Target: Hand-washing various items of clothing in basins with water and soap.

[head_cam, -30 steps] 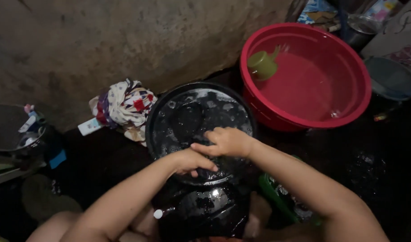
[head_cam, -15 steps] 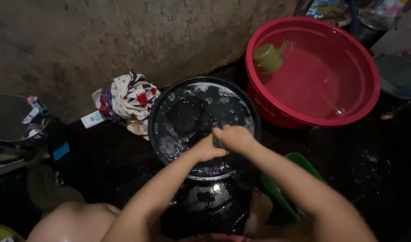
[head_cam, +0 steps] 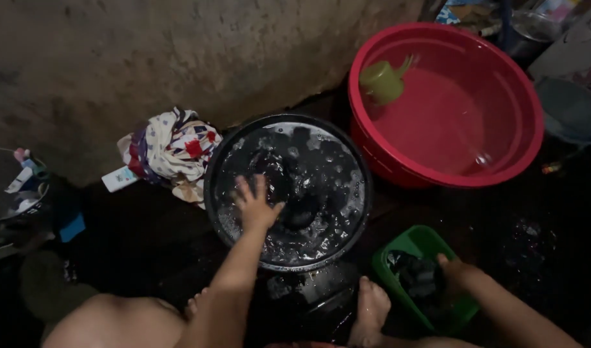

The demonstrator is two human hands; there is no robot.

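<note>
A black basin (head_cam: 219, 169) of soapy water with dark wet cloth in it sits in the middle of the floor. My left hand (head_cam: 253, 203) is spread open, fingers apart, pressing down into the suds on the basin's left side. My right hand (head_cam: 454, 270) has reached down to a small green tub (head_cam: 419, 241) at the lower right and rests on the dark wet cloth (head_cam: 418, 277) lying in it. Whether its fingers grip that cloth is not visible.
A big red basin (head_cam: 508, 154) of water with a green dipper (head_cam: 382, 80) floating in it stands at the upper right. A patterned bundle of clothes (head_cam: 173, 151) lies by the concrete wall (head_cam: 147, 58). My bare foot (head_cam: 369, 309) rests below the black basin. A metal bowl (head_cam: 15, 187) is far left.
My hands were together over the black basin, rubbing dark cloth. Now they have split: the right hand went down to the green tub, the left stayed open in the suds.
</note>
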